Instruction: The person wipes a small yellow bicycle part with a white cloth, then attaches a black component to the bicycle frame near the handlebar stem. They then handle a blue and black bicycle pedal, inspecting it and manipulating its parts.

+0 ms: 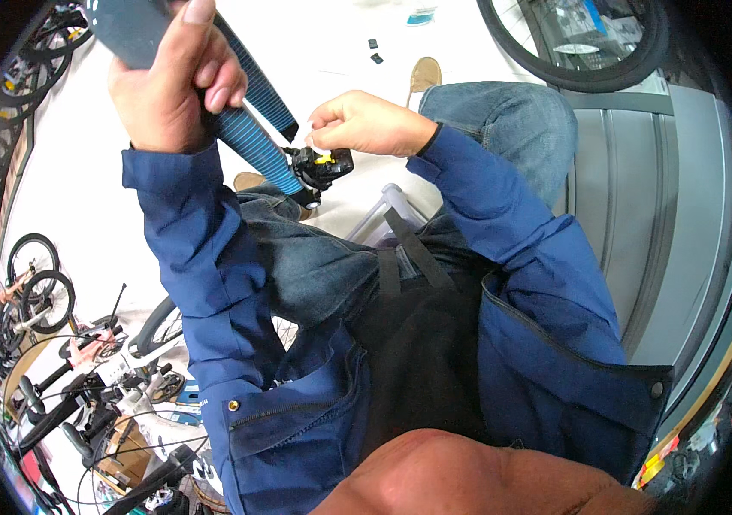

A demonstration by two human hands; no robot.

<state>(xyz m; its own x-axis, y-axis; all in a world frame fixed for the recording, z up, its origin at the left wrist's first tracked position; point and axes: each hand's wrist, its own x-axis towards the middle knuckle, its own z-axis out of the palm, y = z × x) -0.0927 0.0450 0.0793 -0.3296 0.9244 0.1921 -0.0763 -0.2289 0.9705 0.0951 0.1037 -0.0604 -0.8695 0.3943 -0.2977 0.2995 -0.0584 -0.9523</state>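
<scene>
My left hand (175,90) is wrapped round a dark, forked bike part at the upper left, near where a smooth grey section (126,33) meets its legs. One leg (254,150) with fine blue stripes slants down toward my knees, and a second striped leg (256,77) runs beside it. At their lower end sits a small black mechanism (321,167) with a yellow piece on it. Just above that mechanism is my right hand (370,127), its thumb and fingers closed in a pinch. Whatever lies between those fingertips is too small to make out.
A bicycle wheel (572,81) lies at the upper right. Beside my right leg stands a grey ribbed case or bench (632,215). Several bikes (100,378) crowd the left side. Between my knees is a pale frame (390,202); two small black pieces (375,51) lie on the white floor.
</scene>
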